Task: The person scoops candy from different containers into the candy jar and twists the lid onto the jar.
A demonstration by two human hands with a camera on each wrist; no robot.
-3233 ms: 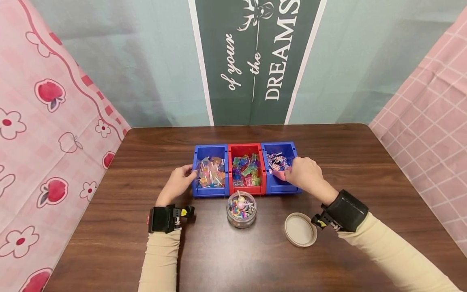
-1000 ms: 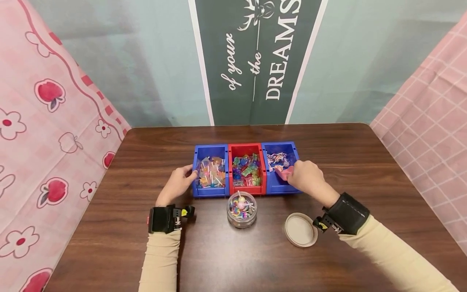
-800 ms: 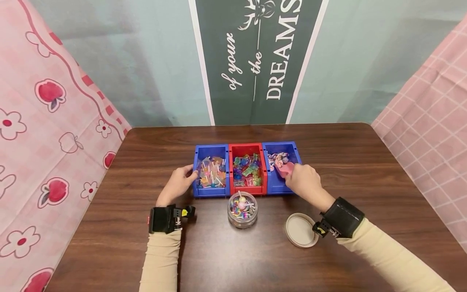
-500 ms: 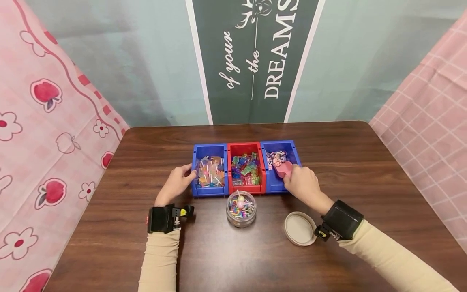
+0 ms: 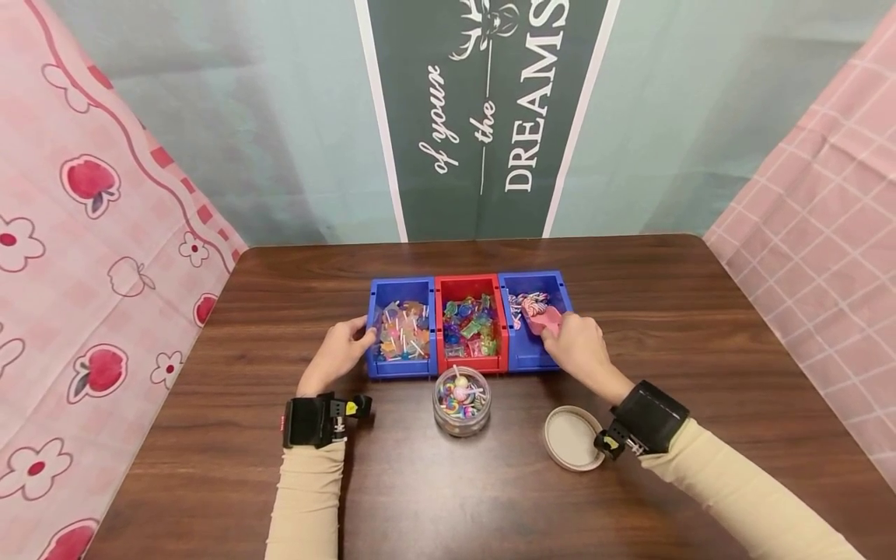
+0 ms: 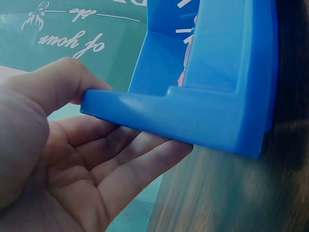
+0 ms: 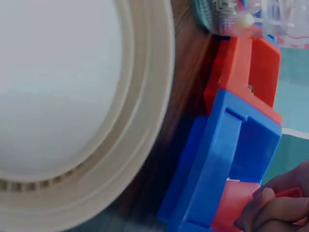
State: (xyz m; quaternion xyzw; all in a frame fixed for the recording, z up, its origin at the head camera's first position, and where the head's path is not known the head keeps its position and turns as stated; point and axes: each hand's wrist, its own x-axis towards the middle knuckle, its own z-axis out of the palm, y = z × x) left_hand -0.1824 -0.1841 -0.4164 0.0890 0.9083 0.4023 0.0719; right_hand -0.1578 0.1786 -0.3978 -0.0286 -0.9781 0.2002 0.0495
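My right hand [image 5: 579,346] grips the handle of a pink scoop [image 5: 544,320] inside the right blue bin [image 5: 532,358]. Swirl-striped lollipops [image 5: 535,302] lie at the scoop's mouth and behind it. In the right wrist view, curled fingers [image 7: 270,208] hold the scoop [image 7: 231,205] just past the bin's wall. My left hand [image 5: 336,351] is at the outer side of the left blue bin [image 5: 402,369], which contains clear-wrapped lollipops [image 5: 404,330]. In the left wrist view, the thumb presses on that bin's rim [image 6: 145,108] while the other fingers support it from outside.
Between the blue bins sits a red bin [image 5: 470,365] of colourful wrapped candies [image 5: 472,327]. In front stands an uncovered clear jar [image 5: 462,424] of small lollipops. A round lid [image 5: 572,439] lies right of it, under the right wrist's camera. Curtains enclose the dark wooden table [image 5: 434,505].
My right hand has shifted slightly left with the scoop, whose bowl has turned upward and now has striped lollipops at its mouth. My left hand stays on its bin.
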